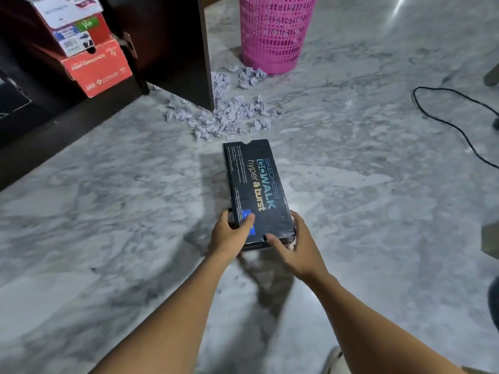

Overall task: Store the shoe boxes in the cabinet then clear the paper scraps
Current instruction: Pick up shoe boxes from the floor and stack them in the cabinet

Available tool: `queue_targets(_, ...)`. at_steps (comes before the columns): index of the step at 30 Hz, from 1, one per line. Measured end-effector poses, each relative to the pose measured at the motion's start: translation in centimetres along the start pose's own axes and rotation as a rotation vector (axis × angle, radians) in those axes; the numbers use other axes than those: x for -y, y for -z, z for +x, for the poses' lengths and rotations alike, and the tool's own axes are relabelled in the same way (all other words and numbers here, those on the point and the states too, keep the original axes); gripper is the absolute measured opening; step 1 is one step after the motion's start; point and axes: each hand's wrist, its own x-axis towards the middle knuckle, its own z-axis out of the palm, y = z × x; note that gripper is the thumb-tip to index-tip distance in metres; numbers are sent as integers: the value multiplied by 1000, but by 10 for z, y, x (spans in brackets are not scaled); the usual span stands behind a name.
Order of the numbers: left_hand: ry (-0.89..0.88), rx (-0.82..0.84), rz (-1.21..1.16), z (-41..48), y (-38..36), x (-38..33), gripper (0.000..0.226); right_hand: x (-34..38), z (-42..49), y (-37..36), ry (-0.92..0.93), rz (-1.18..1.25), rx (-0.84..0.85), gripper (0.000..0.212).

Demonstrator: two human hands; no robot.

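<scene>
A person grips a black box (its lid reads SKECHERS GOWALK hyper burst) at its near end with both hands, the long side pointing away from them. The left hand clamps the near left corner, thumb flat on the lid and fingers curled under the side. The right hand clamps the near right corner, thumb on the lid's near edge and fingers wrapped round the right side. The box casts a shadow on the marble floor to its left and beneath its near end; whether its far end touches the floor cannot be told. The open dark cabinet stands at the upper left, well apart from the black box, with a red box inside and a white box stacked on it. Crumpled scraps lie heaped on the floor just beyond the black box, around the foot of the cabinet's side panel and up to a pink basket. A black cable loops across the floor at the right.
</scene>
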Motion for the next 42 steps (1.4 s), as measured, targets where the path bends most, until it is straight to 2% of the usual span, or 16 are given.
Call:
queue_targets(4, -13, 57, -41, 5, 1, 3, 28, -1, -2, -6, 46, 42, -23, 61)
queue_targets(12, -82, 145, -79, 6, 16, 0, 41, 8, 6, -14, 75, 30, -68, 53)
queue_targets(17, -149, 96, -112, 5, 37, -10, 37, 33, 20, -18, 142, 31, -64, 53)
queue_targets(20, -202, 6, -143, 6, 58, -26, 37, 60, 35, -23, 205, 59, -66, 52)
queue_targets(25, -331, -153, -165, 11, 109, -82, 41, 134, 73, -28, 344, 116, -83, 42)
queue_targets(33, -594, -351, -189, -5, 205, -220, 35, 304, 112, -2, 603, 211, -135, 33)
queue_targets(38, -728, -447, -212, -16, 265, -303, 43, 413, 137, 17, 732, 216, -176, 64)
queue_targets(42, -789, -516, -255, -22, 319, -360, 28, 496, 150, 19, 817, 211, -197, 71)
